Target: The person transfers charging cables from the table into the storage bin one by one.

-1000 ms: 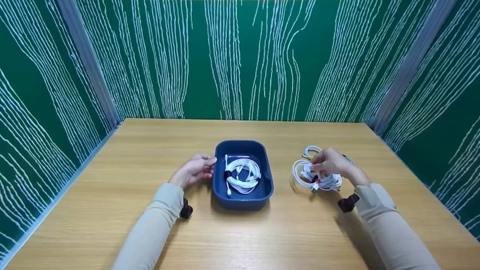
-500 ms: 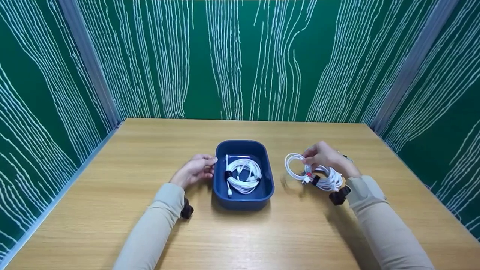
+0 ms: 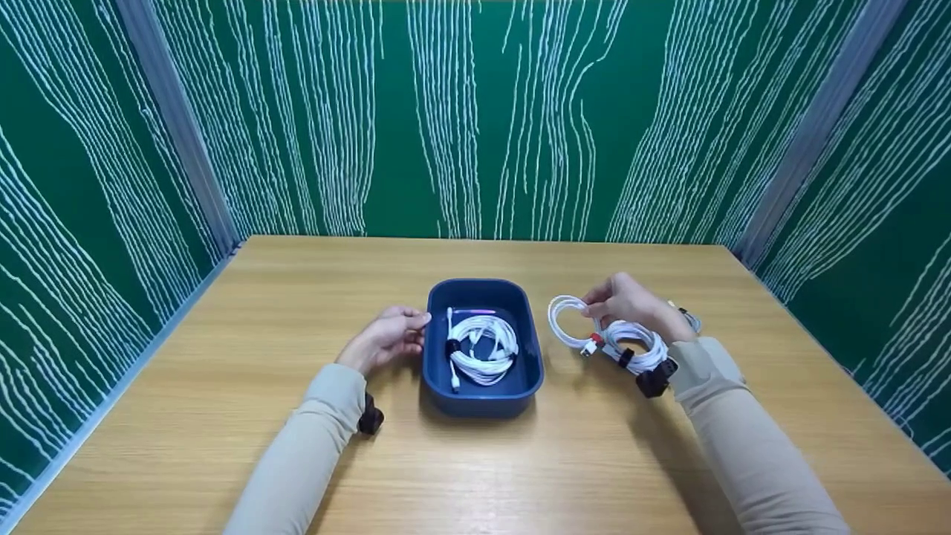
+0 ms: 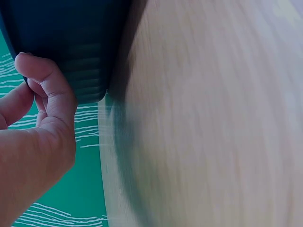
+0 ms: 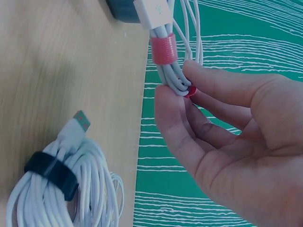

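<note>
My left hand pinches the left rim of a dark blue plastic bin between thumb and fingers. In the bin lies a coiled white cable bound with a black strap. Above the table, to the bin's right, my right hand pinches a smaller white USB cable, coiled and bound with a red strap. Below that hand, a thicker coiled white cable with a black strap rests on the table.
Behind the right wrist, another cable shows only in part. The wooden table meets green walls with white wavy lines at its back and sides.
My right hand has lifted the red-strapped cable from the pile and carried it left toward the bin. The thicker cable beneath has come into view. My left hand stays at the rim.
</note>
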`<action>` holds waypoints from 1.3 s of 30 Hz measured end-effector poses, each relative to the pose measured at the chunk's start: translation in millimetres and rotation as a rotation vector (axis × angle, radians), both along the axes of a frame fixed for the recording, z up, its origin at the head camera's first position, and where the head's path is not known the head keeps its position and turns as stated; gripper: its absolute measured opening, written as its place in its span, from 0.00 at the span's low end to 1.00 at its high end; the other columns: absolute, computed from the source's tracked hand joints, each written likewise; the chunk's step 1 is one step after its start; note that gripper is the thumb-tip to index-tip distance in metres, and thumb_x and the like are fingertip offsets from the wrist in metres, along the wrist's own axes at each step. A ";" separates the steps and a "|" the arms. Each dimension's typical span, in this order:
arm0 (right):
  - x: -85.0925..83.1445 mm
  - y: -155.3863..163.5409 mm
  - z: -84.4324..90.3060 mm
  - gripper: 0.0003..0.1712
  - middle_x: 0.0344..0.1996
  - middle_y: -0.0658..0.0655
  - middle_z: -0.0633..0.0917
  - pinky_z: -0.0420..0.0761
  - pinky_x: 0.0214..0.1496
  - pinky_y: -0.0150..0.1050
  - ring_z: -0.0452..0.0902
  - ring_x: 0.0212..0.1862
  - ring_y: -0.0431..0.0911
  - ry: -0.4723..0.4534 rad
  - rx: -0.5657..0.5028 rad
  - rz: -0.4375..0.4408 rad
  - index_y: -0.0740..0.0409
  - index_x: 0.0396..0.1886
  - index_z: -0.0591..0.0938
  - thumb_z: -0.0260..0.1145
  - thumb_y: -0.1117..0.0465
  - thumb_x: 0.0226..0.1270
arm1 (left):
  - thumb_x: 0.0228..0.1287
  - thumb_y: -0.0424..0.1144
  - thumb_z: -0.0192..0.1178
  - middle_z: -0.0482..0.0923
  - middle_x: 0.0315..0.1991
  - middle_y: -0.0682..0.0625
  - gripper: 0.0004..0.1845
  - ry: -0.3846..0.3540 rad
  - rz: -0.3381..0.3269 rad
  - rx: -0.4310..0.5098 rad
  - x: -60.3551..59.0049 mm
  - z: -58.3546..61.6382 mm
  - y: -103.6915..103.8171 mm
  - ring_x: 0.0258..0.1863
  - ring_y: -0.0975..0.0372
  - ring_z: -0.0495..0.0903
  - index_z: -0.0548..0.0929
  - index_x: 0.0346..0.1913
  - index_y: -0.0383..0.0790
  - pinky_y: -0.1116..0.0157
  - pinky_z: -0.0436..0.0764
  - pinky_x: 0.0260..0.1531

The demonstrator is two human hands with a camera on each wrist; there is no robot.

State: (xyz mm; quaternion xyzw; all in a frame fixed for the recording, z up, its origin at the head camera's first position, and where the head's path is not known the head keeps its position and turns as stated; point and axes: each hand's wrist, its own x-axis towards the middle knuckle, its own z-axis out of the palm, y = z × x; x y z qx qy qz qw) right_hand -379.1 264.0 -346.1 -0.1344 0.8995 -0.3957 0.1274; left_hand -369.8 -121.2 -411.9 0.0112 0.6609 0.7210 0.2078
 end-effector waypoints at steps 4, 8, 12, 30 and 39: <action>-1.6 -5.3 1.6 0.12 0.20 0.50 0.82 0.79 0.27 0.31 0.77 0.22 0.40 -0.016 -0.021 -0.001 0.74 0.43 0.81 0.65 0.68 0.64 | 0.73 0.33 0.50 0.72 0.22 0.53 0.04 -0.005 0.009 0.001 -0.5 -0.6 -0.1 0.20 0.64 0.72 0.71 0.36 0.39 0.72 0.75 0.21; -4.1 -11.1 2.6 0.12 0.21 0.50 0.82 0.81 0.28 0.30 0.77 0.23 0.41 -0.040 -0.052 -0.004 0.74 0.44 0.81 0.65 0.69 0.64 | 0.73 0.33 0.50 0.72 0.23 0.52 0.04 -0.011 0.021 0.004 -0.8 -0.9 -0.1 0.20 0.64 0.72 0.70 0.37 0.39 0.72 0.74 0.21; -6.8 -18.1 2.9 0.12 0.21 0.49 0.83 0.82 0.28 0.30 0.78 0.23 0.41 -0.035 -0.067 0.004 0.75 0.43 0.80 0.65 0.70 0.63 | 0.73 0.32 0.49 0.72 0.23 0.52 0.03 -0.013 0.022 -0.001 -0.5 -0.8 0.4 0.21 0.64 0.73 0.71 0.39 0.38 0.72 0.74 0.21; -14.0 -48.1 8.1 0.10 0.21 0.48 0.83 0.85 0.34 0.36 0.78 0.23 0.40 -0.017 -0.085 0.026 0.73 0.43 0.82 0.65 0.71 0.63 | 0.73 0.33 0.49 0.71 0.22 0.53 0.04 -0.015 0.003 0.007 -2.3 -0.8 1.1 0.21 0.64 0.71 0.71 0.38 0.37 0.72 0.73 0.21; -14.0 -66.4 13.3 0.10 0.23 0.52 0.84 0.84 0.32 0.34 0.79 0.23 0.41 -0.008 -0.077 0.038 0.70 0.42 0.83 0.65 0.70 0.63 | 0.73 0.33 0.48 0.72 0.22 0.53 0.04 -0.014 0.000 0.008 -2.2 -1.9 -0.4 0.21 0.64 0.72 0.71 0.38 0.37 0.72 0.73 0.20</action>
